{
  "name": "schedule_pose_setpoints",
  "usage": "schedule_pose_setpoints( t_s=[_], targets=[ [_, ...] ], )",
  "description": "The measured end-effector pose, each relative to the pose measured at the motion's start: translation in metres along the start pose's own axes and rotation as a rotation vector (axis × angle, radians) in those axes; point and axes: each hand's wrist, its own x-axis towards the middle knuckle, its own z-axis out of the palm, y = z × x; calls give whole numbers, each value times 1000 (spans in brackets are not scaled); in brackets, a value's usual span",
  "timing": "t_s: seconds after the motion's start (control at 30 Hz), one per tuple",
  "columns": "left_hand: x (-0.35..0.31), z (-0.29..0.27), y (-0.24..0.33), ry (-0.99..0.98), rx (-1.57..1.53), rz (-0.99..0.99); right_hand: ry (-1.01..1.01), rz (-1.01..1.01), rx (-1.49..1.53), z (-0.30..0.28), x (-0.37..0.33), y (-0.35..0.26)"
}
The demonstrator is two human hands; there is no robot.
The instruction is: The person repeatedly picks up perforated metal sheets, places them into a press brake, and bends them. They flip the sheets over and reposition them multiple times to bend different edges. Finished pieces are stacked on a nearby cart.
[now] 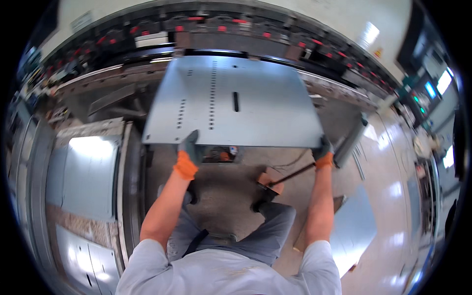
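Both my hands, in grey gloves with orange cuffs, grip the near edge of a large flat sheet metal panel [265, 108]. The panel has rows of small punched holes and one longer dark slot. My left hand [191, 147] holds the edge left of its middle, thumb on top and fingers hidden beneath. At the near right corner, my right hand [323, 149] is closed on the panel; its fingers are partly hidden. The panel's far edge lies at the bed of a long press brake [216, 42] with red clamps along it.
Metal sheets [93, 172] lie on a rack at my left. Another sheet [356, 226] leans low on my right. A foot pedal [268, 189] with a bar stands on the floor by my feet. A control panel with a lit screen [430, 89] is at far right.
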Motion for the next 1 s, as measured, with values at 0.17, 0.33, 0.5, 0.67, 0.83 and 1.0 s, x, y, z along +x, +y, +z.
schedule_pose_setpoints(
  t_s=[0.17, 0.33, 0.5, 0.67, 0.83, 1.0],
  targets=[
    [-9, -6, 13, 20, 190, 77, 12, 9, 64, 35, -10, 21],
    [-9, 1, 10, -25, 136, 56, -22, -20, 61, 34, -18, 13],
    [-13, 3, 12, 24, 168, 97, -4, -8, 34, 46, -22, 19],
    [-11, 8, 8, 4, 153, 64, -8, -5, 51, 30, -13, 10],
    [-9, 2, 12, 9, 157, 60, -49, 34, 66, 34, -11, 13],
    [-7, 2, 8, 67, 146, 76, 63, 19, 34, 27, -7, 11]
  ],
)
